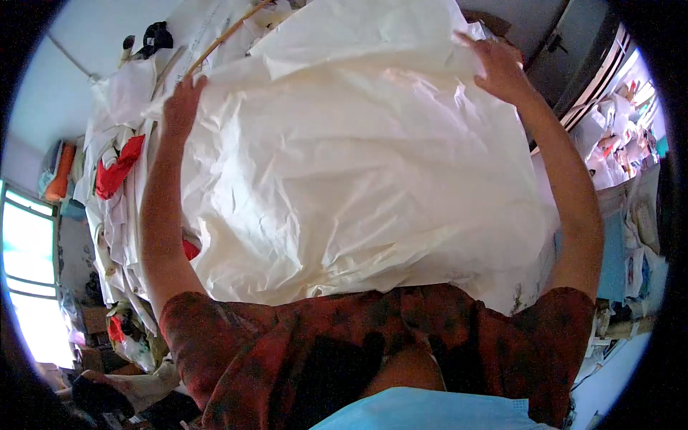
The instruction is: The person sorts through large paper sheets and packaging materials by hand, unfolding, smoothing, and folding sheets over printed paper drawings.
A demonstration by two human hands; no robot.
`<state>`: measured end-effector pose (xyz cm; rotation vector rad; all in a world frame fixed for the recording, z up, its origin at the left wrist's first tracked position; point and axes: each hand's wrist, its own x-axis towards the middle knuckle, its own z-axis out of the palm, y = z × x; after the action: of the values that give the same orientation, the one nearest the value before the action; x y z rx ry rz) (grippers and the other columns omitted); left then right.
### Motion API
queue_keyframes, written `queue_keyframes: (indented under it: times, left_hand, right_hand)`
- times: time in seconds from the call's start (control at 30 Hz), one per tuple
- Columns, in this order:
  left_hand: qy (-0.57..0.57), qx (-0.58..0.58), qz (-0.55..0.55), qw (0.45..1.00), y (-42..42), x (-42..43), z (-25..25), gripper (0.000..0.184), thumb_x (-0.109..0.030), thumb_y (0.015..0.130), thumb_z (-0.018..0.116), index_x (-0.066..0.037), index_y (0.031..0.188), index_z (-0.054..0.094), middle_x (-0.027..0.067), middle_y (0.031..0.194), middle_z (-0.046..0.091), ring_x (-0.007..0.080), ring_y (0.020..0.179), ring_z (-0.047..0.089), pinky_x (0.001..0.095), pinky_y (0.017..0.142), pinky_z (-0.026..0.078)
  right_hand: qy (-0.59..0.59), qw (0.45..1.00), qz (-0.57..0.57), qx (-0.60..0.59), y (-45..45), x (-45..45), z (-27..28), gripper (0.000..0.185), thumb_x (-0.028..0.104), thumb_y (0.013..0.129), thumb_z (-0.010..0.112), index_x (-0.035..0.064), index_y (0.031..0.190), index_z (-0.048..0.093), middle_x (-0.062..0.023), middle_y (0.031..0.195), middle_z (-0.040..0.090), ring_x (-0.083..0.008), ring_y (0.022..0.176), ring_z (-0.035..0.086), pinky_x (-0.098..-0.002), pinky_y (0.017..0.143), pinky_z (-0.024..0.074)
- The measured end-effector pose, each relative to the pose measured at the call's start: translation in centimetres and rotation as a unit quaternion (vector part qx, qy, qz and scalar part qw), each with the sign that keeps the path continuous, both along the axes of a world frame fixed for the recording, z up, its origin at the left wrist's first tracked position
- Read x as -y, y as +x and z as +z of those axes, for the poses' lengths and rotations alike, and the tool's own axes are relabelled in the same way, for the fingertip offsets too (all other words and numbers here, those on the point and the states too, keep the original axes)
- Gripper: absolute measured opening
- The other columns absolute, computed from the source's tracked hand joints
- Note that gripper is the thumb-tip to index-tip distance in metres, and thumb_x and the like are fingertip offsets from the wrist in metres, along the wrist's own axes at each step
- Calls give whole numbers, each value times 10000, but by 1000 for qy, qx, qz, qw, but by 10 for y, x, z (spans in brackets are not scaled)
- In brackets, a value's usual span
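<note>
A large, creased white sheet (344,172), paper or thin plastic, spreads out before me from my chest to the far side. My left hand (185,107) is at its upper left edge, fingers curled and seemingly gripping that edge. At the upper right edge, my right hand (503,70) rests against the sheet with index finger stretched out and thumb apart. A second fold or layer of white sheet (358,36) overlaps the far side. What lies under the sheet is hidden.
A thin wooden stick (228,37) slants beyond my left hand. White cloths or sheets with a red piece (120,166) hang at the left. A dark object (154,39) is at the back left. Cluttered shelves (627,136) stand at the right, a bright window (29,258) at the left.
</note>
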<state>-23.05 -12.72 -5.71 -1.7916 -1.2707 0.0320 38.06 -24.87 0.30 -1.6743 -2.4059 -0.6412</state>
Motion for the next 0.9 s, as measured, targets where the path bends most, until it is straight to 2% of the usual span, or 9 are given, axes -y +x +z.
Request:
queue_keyframes:
  times: [0.1, 0.2, 0.4, 0.43, 0.57, 0.73, 0.8, 0.83, 0.9]
  left_hand:
    - [-180, 111, -98, 973, 30, 19, -4, 852, -200, 617, 785, -177, 1368, 384, 87, 1341, 422, 275, 1244, 414, 446, 1035, 367]
    - [-216, 299, -313, 875, 63, 1, -17, 870, -341, 685, 780, -164, 1410, 333, 133, 1408, 392, 317, 1307, 362, 451, 1101, 274]
    - [-189, 270, -245, 912, 124, 3, -30, 834, -401, 745, 727, -144, 1421, 311, 158, 1366, 446, 332, 1279, 399, 443, 1064, 317]
    - [-266, 327, -205, 883, 129, 2, -26, 677, -338, 793, 680, -154, 1373, 384, 140, 1255, 542, 326, 1176, 497, 444, 978, 400]
    - [-148, 330, -171, 916, 127, -27, -31, 415, -202, 809, 590, -184, 1218, 520, 99, 1099, 588, 325, 972, 596, 450, 805, 492]
    - [10, 178, -223, 959, 130, -34, 11, 598, -104, 787, 606, -277, 1331, 430, 73, 1153, 576, 287, 947, 620, 396, 758, 548]
    - [35, 160, -268, 949, 132, -30, 20, 658, -96, 781, 615, -291, 1368, 388, 79, 1166, 581, 286, 969, 618, 389, 766, 551]
    - [27, 174, -277, 945, 130, -29, 24, 683, -99, 779, 620, -291, 1383, 367, 85, 1172, 584, 289, 985, 615, 389, 774, 549]
    - [-1, 211, -285, 935, 125, -27, 27, 713, -107, 776, 627, -279, 1404, 336, 102, 1191, 584, 306, 1015, 606, 401, 797, 540]
  right_hand:
    - [-6, 998, 55, 24, 13, -13, -28, 835, 61, 659, 720, 241, 1396, 371, -116, 1100, 536, -304, 1015, 542, -422, 852, 456]
    - [23, 994, 92, 54, 27, -26, -35, 841, 82, 663, 739, 244, 1400, 368, -107, 1138, 536, -285, 1030, 544, -399, 856, 471]
    - [163, 978, 50, 123, 11, -15, -28, 766, 14, 765, 601, 262, 1433, 320, -79, 1339, 483, -254, 1102, 543, -361, 918, 475]
    - [180, 969, 54, 158, 16, -17, -31, 741, 21, 790, 562, 261, 1441, 302, -101, 1318, 503, -261, 1071, 562, -369, 909, 480]
    - [165, 967, 44, 187, 5, 4, -29, 768, 58, 800, 568, 266, 1463, 243, -133, 1306, 515, -281, 1064, 573, -407, 900, 469]
    - [183, 978, 100, 29, -8, 0, -47, 838, 250, 763, 698, 226, 1461, 235, -165, 1299, 497, -326, 1121, 526, -447, 939, 430]
    - [129, 989, 31, 67, -23, -3, -31, 791, 387, 790, 699, 151, 1435, 306, -210, 1377, 417, -366, 1244, 440, -472, 1017, 385]
    - [88, 995, 34, 26, -19, -15, -38, 920, 389, 736, 739, 174, 1460, 214, -209, 1363, 405, -377, 1257, 400, -481, 1002, 389]
    - [5, 1000, 1, -17, -20, -28, -50, 953, 312, 715, 752, 220, 1472, 181, -165, 1237, 519, -338, 1108, 519, -459, 925, 437]
